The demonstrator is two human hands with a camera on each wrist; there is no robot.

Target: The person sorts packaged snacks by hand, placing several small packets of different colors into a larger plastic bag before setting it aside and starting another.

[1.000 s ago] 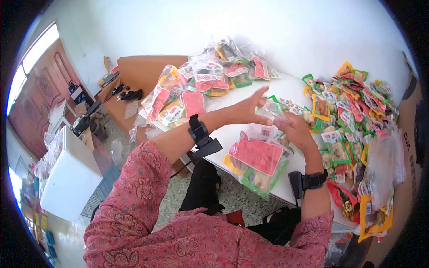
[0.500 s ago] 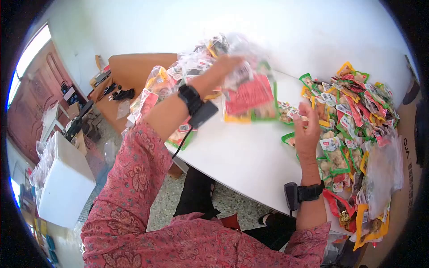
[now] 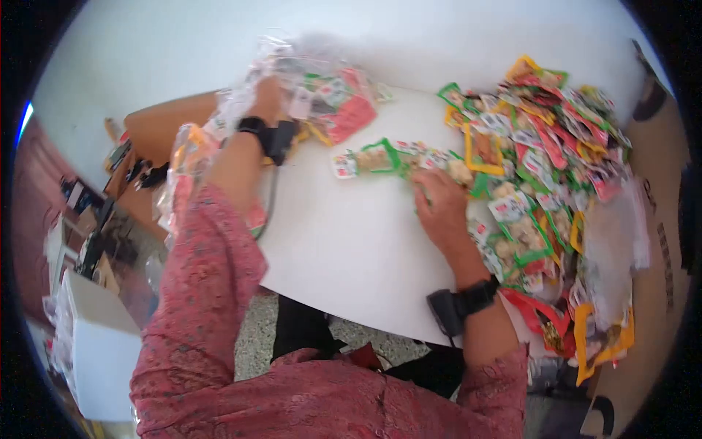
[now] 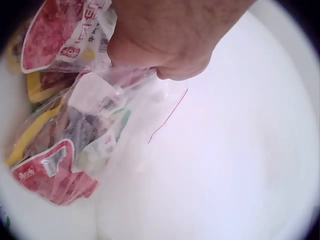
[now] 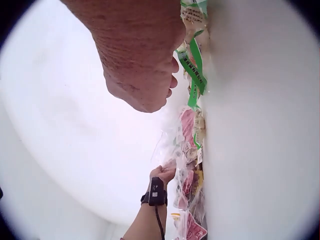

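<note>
Count two hands, left (image 3: pixel 269 95) and right (image 3: pixel 442 208); two black wrist cameras (image 3: pixel 278 141), one per wrist; one white table (image 3: pixel 336 234) beneath both; two heaps, bagged packets (image 3: pixel 355 111) about the left hand, loose packets (image 3: pixel 545 135) rightward of the right, too overlapped to number; at least one clear bag (image 4: pixel 162 110) at the left fingers.

Bare white tabletop (image 3: pixel 329 241) leaving a broad lane between left hand (image 3: pixel 270 99) and right hand (image 3: pixel 442 211), bagged packets (image 3: pixel 354 113) heaped about the left one, green-edged packets (image 3: pixel 375 159) just beyond the right, a packet pile (image 3: pixel 553 141) barring the right side, wall (image 3: pixel 424 36) behind.
</note>
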